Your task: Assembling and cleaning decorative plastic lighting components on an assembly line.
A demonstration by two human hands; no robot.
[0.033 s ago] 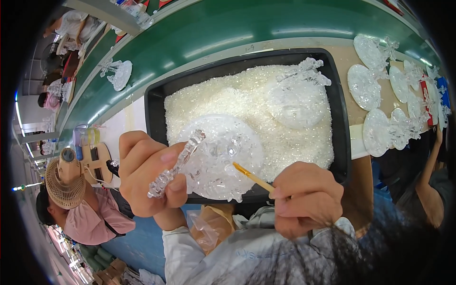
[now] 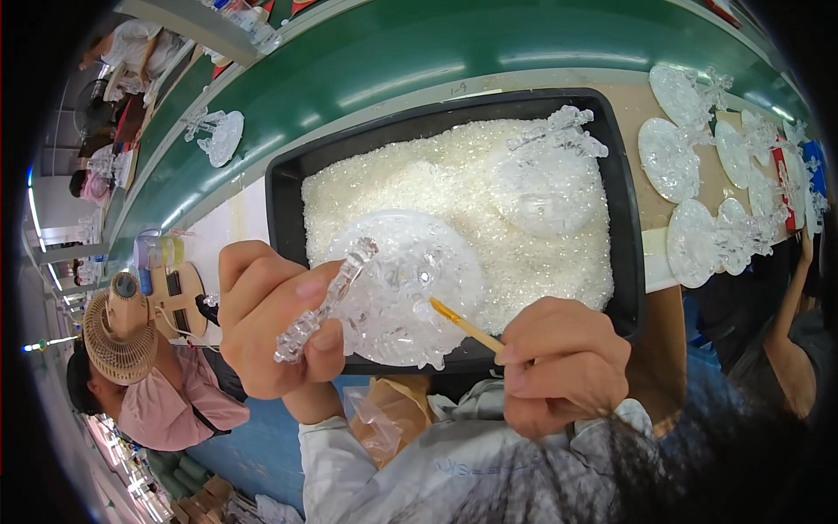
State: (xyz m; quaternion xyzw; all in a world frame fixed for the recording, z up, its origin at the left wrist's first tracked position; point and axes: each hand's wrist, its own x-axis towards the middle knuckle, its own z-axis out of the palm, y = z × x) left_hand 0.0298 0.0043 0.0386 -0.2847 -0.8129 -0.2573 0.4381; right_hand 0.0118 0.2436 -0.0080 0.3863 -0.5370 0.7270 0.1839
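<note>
My left hand (image 2: 284,319) is closed round a clear plastic figure on a round clear base (image 2: 410,253), pinching its knobbly upright part between thumb and fingers. The base is tilted over a black tray (image 2: 630,253) of glittering white granules (image 2: 559,271). In my right hand (image 2: 563,362) is a thin paintbrush (image 2: 471,327) with a wooden handle and yellowish bristles. Its tip points at the base and seems to touch it; the exact contact is hard to make out. A second clear figure with a round base (image 2: 546,183) lies on the granules at the tray's far right.
Several more clear figures (image 2: 672,162) stand on the board right of the tray. One clear figure (image 2: 218,138) sits on the green conveyor belt (image 2: 393,65) beyond. At left are a fan (image 2: 122,336) and a person in pink (image 2: 175,397); another person's arm (image 2: 790,323) is at right.
Almost nothing differs: the clear figure in my left hand has tilted very slightly, and the brush tip has shifted a touch. Both hands keep their hold.
</note>
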